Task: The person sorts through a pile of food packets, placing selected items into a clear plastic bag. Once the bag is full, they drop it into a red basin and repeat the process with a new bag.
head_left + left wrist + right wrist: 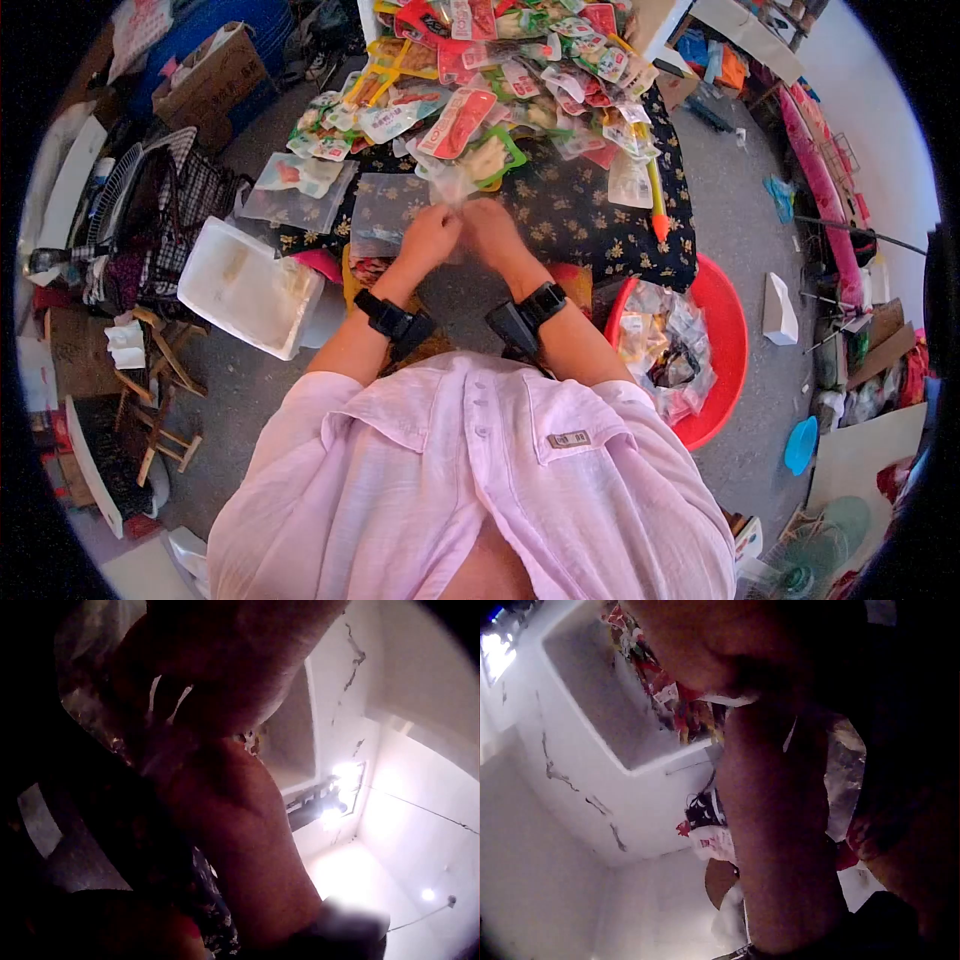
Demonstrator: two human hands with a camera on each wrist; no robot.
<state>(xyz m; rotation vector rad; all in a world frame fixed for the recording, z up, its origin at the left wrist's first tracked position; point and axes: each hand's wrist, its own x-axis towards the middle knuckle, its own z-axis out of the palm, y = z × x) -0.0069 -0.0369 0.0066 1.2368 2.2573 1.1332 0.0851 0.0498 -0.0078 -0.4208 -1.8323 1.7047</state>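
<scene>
Both hands meet at the near edge of a table covered with a dark floral cloth (570, 215). Between them, the left hand (433, 235) and the right hand (490, 228) pinch a small clear plastic bag (455, 185), its body pointing toward the far side of the table. The bag's clear film (846, 776) also shows beside the wrists in the right wrist view. The fingertips are mostly hidden behind the hands. Just beyond lies a green-edged package (490, 160) with pale contents. A flat clear bag (385, 210) lies left of the left hand.
A large heap of colourful food packages (500, 80) covers the table's far part. At the left stands a white foam box (300, 335); at the right, a red basin (735, 330) holds clear packets. An orange-tipped yellow package (658, 215) lies near the table's right edge.
</scene>
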